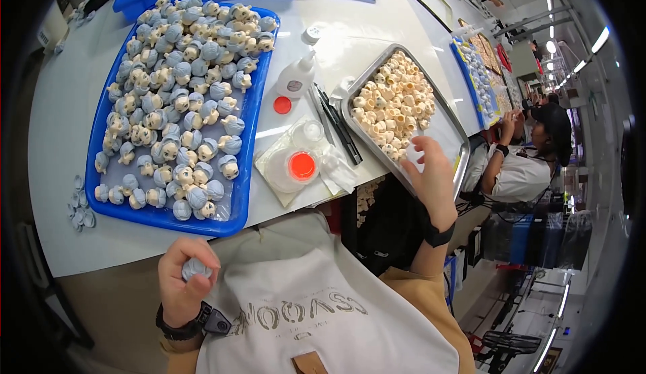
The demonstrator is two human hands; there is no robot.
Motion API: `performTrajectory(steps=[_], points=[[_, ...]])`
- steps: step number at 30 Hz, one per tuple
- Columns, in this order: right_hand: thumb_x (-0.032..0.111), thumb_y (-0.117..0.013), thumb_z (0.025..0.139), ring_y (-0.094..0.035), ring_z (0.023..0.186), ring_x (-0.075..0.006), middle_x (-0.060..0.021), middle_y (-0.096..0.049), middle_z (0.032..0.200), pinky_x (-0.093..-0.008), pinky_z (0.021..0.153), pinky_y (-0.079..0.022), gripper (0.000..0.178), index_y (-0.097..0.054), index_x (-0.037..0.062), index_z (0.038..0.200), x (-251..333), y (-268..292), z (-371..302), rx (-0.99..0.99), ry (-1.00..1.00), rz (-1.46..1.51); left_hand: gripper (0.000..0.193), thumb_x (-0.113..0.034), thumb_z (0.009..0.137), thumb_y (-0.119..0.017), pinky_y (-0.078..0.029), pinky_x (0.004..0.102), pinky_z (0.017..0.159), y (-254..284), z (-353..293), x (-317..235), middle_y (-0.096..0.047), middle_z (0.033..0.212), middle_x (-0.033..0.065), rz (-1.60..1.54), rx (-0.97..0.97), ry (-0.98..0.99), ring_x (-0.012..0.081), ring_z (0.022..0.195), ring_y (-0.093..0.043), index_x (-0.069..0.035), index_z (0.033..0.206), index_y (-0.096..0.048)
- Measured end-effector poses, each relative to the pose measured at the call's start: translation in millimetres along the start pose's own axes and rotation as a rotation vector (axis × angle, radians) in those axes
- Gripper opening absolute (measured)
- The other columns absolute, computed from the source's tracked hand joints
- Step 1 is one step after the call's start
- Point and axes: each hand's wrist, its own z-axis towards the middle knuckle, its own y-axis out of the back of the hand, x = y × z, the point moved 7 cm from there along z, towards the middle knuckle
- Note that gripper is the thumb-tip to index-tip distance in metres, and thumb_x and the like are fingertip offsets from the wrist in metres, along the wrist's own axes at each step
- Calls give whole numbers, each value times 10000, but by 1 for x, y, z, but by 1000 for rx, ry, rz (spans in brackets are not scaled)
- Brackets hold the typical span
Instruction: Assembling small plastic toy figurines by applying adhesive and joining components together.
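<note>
My left hand point(183, 276) is closed around a small blue-grey doll hair piece point(196, 269) with a ridged surface, just off the table's front edge. My right hand point(432, 177) reaches over the near side of a metal tray point(464, 162), its fingers apart and curved. In that tray lie many cream doll face shells point(397, 101), several showing hollow openings. A blue tray point(240, 202) on the left carries doll heads point(161, 105) with blue-grey hair and pale faces.
Between the trays stand a white squeeze bottle point(297, 76), a jar with orange-red contents point(301, 166), a small clear cup point(309, 131) and black pen-like tools point(340, 125). Loose hair pieces point(81, 206) lie at the left edge. Another person point(525, 165) sits at the right.
</note>
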Motion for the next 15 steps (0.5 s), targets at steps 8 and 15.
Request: performTrajectory(steps=[8,15], points=[[24,-645,753,-610,758,-316,-107,-609,873,-392,638,-483,216,-550,72,941,-9,-14,2,9,19,36,295,-278,907,-508,-345,199,491,-10,-16,14,-601,789,102,-217,118,452,78,577,-481,10,968,-536],[9,-653,727,-614,732,-246,-105,-635,904,-306,626,-489,254,-652,50,977,93,51,-37,-198,241,506,273,-158,915,-541,-442,239,727,-22,-9,15,-610,935,79,10,296,471,106,818,-564,33,1107,-576]])
